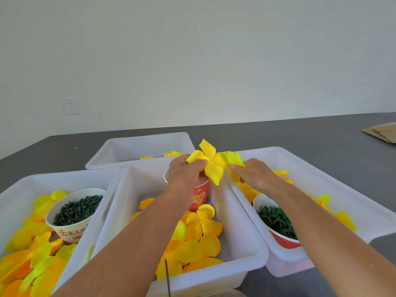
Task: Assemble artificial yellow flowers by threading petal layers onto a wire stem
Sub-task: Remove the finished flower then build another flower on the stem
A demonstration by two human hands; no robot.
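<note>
Below both hands (186, 172), a red cup (198, 197)

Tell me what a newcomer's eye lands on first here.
A bright yellow fabric petal layer held up at centre, pinched between the left hand and right hand. Below, white plastic bins hold loose yellow-orange petals and paper cups of dark green pieces.

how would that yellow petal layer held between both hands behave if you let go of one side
Probably floppy: the petal layer bends and droops where the left hand and right hand pinch it. Likely very light, since fingertips alone carry it. It looks thin, so it may crease.
</note>
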